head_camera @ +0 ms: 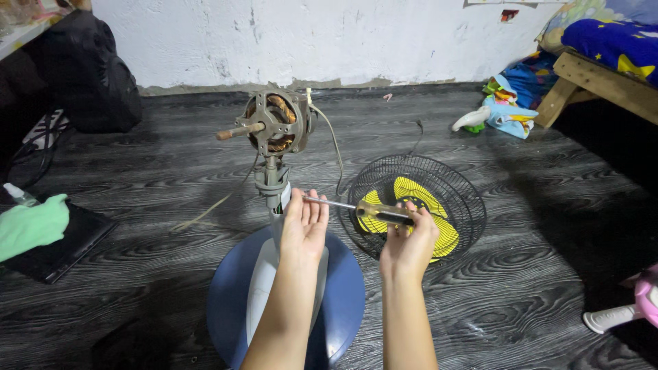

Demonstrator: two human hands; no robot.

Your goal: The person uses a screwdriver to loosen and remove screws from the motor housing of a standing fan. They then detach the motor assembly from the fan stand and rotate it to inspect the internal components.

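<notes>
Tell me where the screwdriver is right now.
Head view, centre: the screwdriver lies level, handle in the right hand, tip at the fan stand's neck by the left hand.

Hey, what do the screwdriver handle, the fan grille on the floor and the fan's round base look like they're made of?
Screwdriver handle: translucent amber plastic with a dark band, glossy, by its see-through glow.
Grille: thin dark metal wire, probably painted or coated; fine radial spokes show.
Base: smooth blue plastic, most likely, from its even moulded dome and dull sheen.

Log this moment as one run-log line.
left hand: steadies fan stand neck | right hand: holds yellow-handled screwdriver, tip at neck | motor: bare, no housing | grille with yellow blades: on floor
</notes>
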